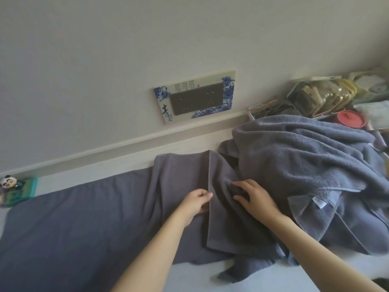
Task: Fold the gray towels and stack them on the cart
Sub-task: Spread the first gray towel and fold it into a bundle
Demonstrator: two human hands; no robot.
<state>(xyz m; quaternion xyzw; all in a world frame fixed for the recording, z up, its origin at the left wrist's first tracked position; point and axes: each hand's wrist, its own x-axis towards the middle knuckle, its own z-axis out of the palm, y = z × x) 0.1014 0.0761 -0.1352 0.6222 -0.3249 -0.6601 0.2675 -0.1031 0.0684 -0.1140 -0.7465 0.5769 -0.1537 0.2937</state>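
Towel [84, 224] spread flat on surface [189, 277]; left hand [194, 204] pinches folded hem, right hand [255, 200] presses flat, fingers relaxed; towel pile [305, 161] beside.

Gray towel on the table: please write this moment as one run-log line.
stage: folding | left hand: pinches hem of spread towel | right hand: rests flat on fold | towel pile: unfolded, right

The spread gray towel [73, 224] runs off the frame's left and bottom edges. The towel pile [311, 165] hides what lies beneath it and is cut at the right edge. Cluttered items [328, 95] at upper right blur together, unreadable. The panda figure [8, 182] is clipped at the left edge.
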